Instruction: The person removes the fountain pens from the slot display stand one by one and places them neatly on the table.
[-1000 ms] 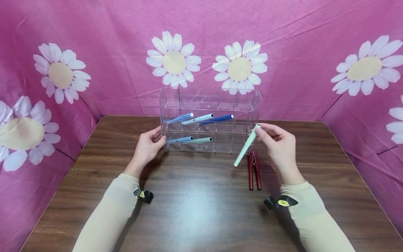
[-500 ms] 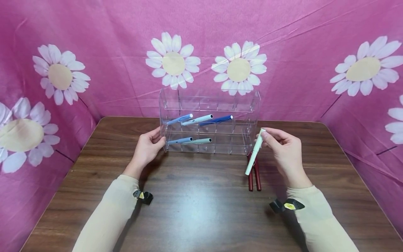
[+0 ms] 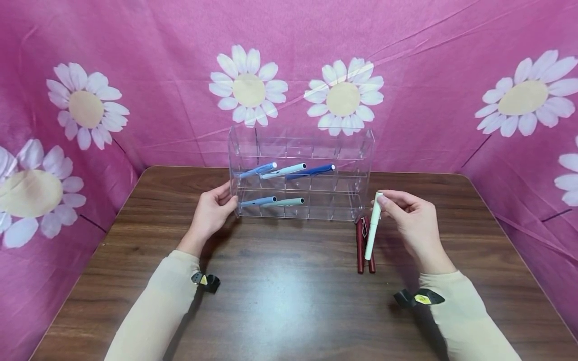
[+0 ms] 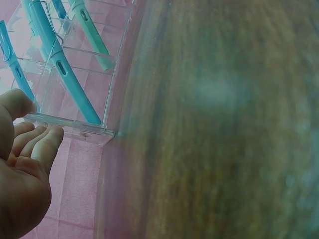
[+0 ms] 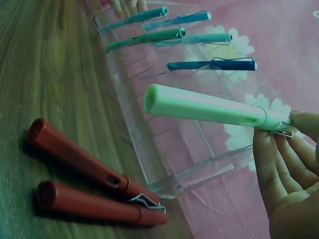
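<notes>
Between thumb and fingers, my right hand (image 3: 414, 225) pinches a pale mint-green pen (image 3: 374, 225) by its clip end. The pen slants downward, over two dark red pens (image 5: 94, 174) that lie side by side on the table. My left hand (image 3: 211, 213) holds the left side wall of a clear acrylic pen rack (image 3: 316, 213), thumb in front. In the rack's middle tier rest a light blue pen (image 3: 259, 170), a pale aqua pen (image 3: 284, 171) and a dark blue pen (image 3: 311, 172). Its bottom tier carries a blue pen (image 4: 70, 84) and a green pen (image 5: 149, 39).
The rack stands toward the back of a brown wood-grain table (image 3: 271, 301). Behind and beside the table hangs a pink cloth (image 3: 180, 75) printed with large white daisies. Dark straps with small devices sit on both sleeved wrists.
My right hand has drawn the mint-green pen rightward and toward me, from beside the rack's right end to over the red pens, turning it steeper. My left hand stays put on the rack.
</notes>
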The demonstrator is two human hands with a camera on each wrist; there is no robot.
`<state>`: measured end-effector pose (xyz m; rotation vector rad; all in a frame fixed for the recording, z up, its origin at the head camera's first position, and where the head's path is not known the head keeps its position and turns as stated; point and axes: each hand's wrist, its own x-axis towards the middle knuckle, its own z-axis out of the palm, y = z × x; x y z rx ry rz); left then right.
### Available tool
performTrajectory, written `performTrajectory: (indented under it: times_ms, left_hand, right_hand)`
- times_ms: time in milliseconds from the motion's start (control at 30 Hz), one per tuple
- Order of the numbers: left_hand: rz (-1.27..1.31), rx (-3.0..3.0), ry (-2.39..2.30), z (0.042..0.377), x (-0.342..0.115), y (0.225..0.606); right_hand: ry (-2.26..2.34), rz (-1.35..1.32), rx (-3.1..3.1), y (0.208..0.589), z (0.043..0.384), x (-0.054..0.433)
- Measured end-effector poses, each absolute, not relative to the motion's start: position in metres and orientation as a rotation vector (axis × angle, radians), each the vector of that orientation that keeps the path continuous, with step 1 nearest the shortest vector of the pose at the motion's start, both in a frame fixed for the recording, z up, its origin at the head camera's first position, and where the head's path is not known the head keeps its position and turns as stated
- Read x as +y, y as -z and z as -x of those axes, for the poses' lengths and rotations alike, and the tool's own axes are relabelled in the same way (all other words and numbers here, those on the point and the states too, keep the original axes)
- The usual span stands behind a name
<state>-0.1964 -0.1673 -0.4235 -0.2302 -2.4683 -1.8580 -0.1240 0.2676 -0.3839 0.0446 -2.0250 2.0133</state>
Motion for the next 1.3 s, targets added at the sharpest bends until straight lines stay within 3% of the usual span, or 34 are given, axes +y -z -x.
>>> performTrajectory:
  times_ms: [767, 1300]
  left_hand:
    - [0.238, -2.514, 1.793, 0.199, -0.167, 0.423]
    - [0.223, -2.506, 1.822, 0.198, -0.168, 0.422]
  right_hand:
    - [-1.774, 0.121, -2.365, 0.402, 0.124, 0.285]
    - [-1.870, 0.257, -2.441, 0.424, 0.130, 0.300]
